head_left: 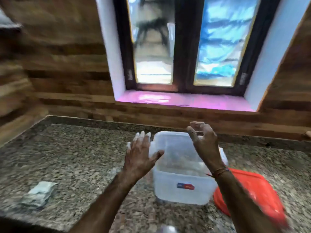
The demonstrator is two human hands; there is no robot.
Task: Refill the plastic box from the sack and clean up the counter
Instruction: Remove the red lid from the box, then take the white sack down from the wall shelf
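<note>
A clear plastic box (180, 184) with a small red and blue label stands open on the granite counter (75, 157). Its inside looks nearly empty, though blur hides detail. My left hand (140, 155) hovers at the box's left rim, fingers spread and dusted white, the thumb touching the rim. My right hand (202, 142) is raised above the box's far right corner, fingers loosely curled and apart, holding nothing. A red lid (257, 194) lies flat on the counter to the right of the box. No sack is in view.
A folded grey cloth (39, 194) lies on the counter at the near left. Wood-look wall tiles (67, 81) run behind the counter, and a window with a pink sill (185, 100) sits above it. The whole view is motion-blurred.
</note>
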